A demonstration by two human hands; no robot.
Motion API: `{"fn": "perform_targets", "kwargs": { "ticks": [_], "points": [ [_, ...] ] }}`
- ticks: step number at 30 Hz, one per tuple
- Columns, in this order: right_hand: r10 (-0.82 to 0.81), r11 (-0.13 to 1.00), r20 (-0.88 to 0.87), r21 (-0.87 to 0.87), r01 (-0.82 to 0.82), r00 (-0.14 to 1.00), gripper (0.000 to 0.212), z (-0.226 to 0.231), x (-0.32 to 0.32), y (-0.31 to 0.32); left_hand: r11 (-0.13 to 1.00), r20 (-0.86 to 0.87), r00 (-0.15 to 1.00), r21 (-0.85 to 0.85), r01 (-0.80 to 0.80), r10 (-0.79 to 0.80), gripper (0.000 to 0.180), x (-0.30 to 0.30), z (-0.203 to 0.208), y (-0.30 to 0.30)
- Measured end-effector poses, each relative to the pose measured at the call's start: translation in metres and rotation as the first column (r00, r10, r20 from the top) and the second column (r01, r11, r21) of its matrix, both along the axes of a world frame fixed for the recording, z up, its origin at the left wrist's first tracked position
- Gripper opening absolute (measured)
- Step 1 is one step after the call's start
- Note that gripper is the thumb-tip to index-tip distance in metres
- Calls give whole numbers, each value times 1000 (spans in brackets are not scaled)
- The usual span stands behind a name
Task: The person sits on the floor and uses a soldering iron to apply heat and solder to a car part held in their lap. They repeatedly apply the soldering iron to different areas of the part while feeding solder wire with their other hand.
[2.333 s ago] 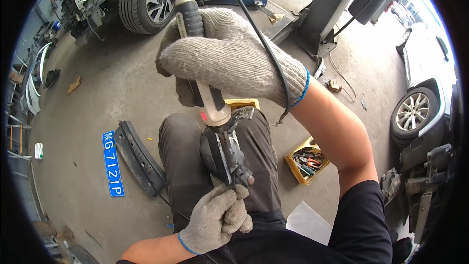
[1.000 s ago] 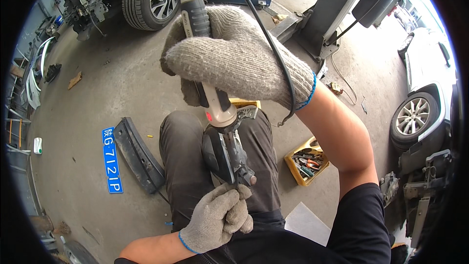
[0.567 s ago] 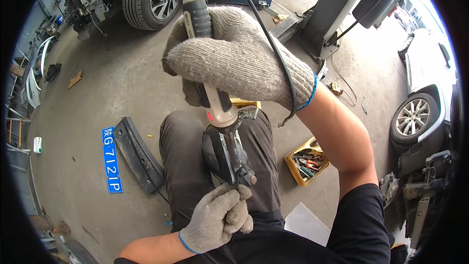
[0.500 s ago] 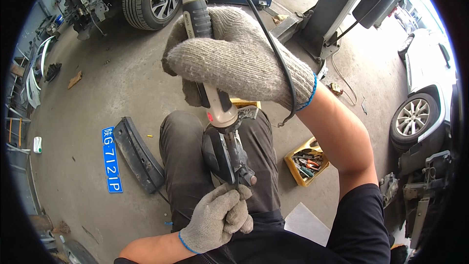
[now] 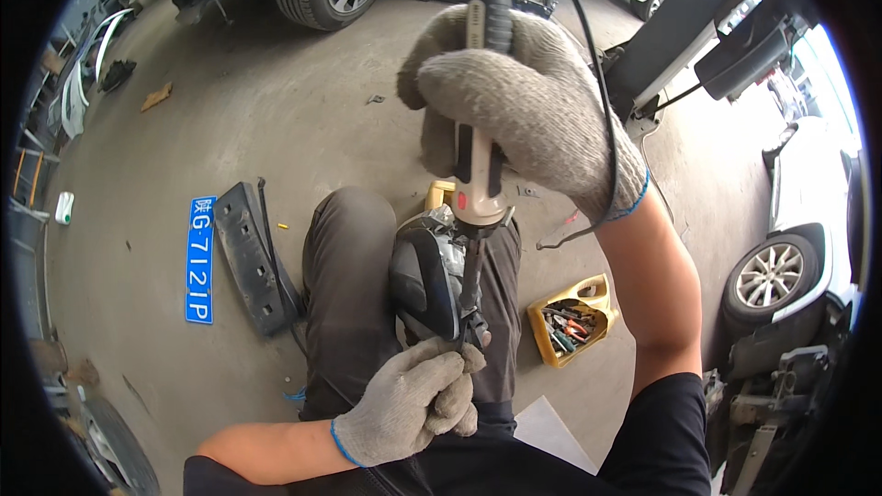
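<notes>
right hand [image 5: 533, 119], gloved, upper middle of frame: fingers wrapped right around a beige-and-black power tool [image 5: 480, 200], nose down. high grip likely puts the palm clear of the working end and lets the arm steer from above. cord [image 5: 594, 60] loops over the wrist side, away from the nose, so it's out of the work area.

left hand [image 5: 409, 404], gloved, lower middle: thumb and fingers pressed together, pinching a thin dark strip [image 5: 462, 338] at the lower end of the part. contact point is small and half hidden by the glove, so can't tell if the strip is loose or belongs to the part. pinch looks meant to steady that end.

black plastic part [image 5: 424, 280], centre of frame, sits on the lap between the trousered thighs [image 5: 351, 266], which seem to serve as a clamp with both hands taken. dark metal shaft [image 5: 471, 280] runs from tool nose down alongside it.

yellow tool bin [image 5: 540, 335], lower right of centre, open-topped on the floor, presumably placed for easy reach. long black trim piece [image 5: 253, 262] and blue plate [image 5: 200, 262] lie left of centre, off to the side.
</notes>
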State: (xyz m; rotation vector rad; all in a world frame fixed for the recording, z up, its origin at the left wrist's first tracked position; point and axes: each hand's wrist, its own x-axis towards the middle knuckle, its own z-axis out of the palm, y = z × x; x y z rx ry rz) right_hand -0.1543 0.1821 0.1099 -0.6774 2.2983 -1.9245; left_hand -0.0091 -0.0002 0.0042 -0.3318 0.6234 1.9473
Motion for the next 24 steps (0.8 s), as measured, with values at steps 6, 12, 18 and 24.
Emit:
{"fn": "perform_targets", "kwargs": {
  "ticks": [6,12,18,24],
  "points": [
    [-73,997,56,18,72,996,37,-3,-1,-2,1000,11,1000,-12,-23,24,21,4,-3,-1],
    [-111,994,97,33,108,989,34,-3,-1,-2,1000,10,1000,-20,-1,1,20,3,-6,-1],
    [-169,985,88,-27,172,982,34,-2,2,3,999,-10,1000,-38,14,-14,26,1,-3,-1],
    [-179,984,57,-4,179,982,32,4,-1,14,999,17,1000,-28,15,-15,26,0,-2,-2]
  ]
}}
